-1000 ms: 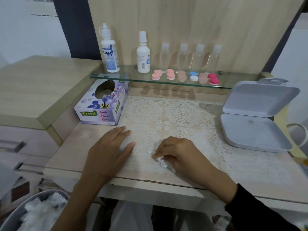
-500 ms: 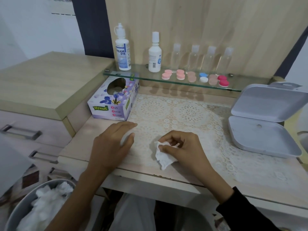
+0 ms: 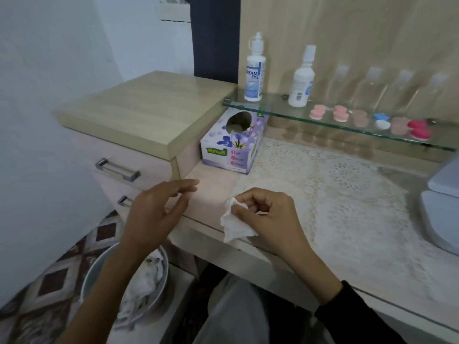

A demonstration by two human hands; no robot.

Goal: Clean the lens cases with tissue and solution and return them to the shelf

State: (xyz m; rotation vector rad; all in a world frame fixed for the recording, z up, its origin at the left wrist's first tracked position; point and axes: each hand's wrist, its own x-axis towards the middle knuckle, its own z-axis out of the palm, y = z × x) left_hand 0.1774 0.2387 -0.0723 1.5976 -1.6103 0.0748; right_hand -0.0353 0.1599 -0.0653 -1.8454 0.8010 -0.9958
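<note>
The left grip, flat on the table a second ago, now hangs raised above the table's left front corner, fingers loosely spread. The right grip has lifted the crumpled tissue off the lace mat and pinches it over the front edge. The view has swung left, exposing more of the waste bin.

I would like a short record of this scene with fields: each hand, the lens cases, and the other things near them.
left hand: holds nothing, fingers relaxed, over the desk edge
right hand: pinches a crumpled tissue
lens cases: in a row on the glass shelf
bottles: two white ones, upright at the shelf's left end
tissue box: on the desk, under the shelf's left end
bin: on the floor at the left, white tissues inside
</note>
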